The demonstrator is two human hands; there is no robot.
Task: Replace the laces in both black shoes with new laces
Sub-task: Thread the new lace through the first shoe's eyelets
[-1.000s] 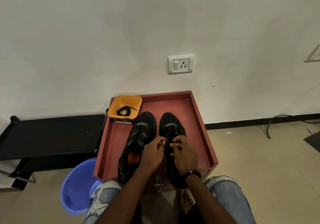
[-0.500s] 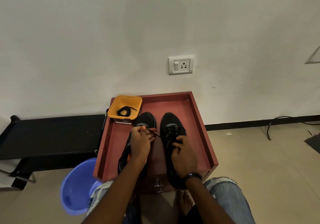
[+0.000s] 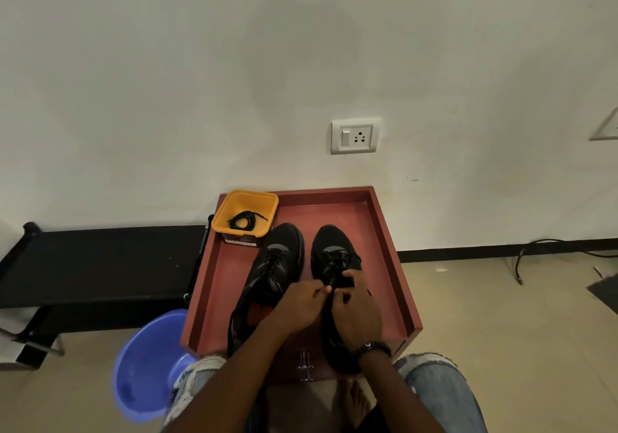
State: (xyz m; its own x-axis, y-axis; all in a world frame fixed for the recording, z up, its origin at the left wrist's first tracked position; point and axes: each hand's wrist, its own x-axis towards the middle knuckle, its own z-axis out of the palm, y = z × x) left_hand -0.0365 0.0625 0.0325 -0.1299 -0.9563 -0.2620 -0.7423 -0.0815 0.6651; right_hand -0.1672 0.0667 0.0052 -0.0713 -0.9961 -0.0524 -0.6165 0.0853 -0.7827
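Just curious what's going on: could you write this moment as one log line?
step: lacing right shoe | left hand: pinches lace | right hand: grips lace on shoe | left shoe: untouched | yellow tub: coiled black lace

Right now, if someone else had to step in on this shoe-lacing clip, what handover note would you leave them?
Left hand: fingers pinch a lace end over the right shoe.
Right hand: rests on that shoe's tongue area, fingers curled at the lace.
Both black shoes sit side by side, toes to the wall, on the red tray. The left shoe shows lacing across its front. One coiled black lace lies in the yellow tub at the tray's far left corner.
Done: cannot tell which laces are new.
Left: finish threading the right shoe; check the left.
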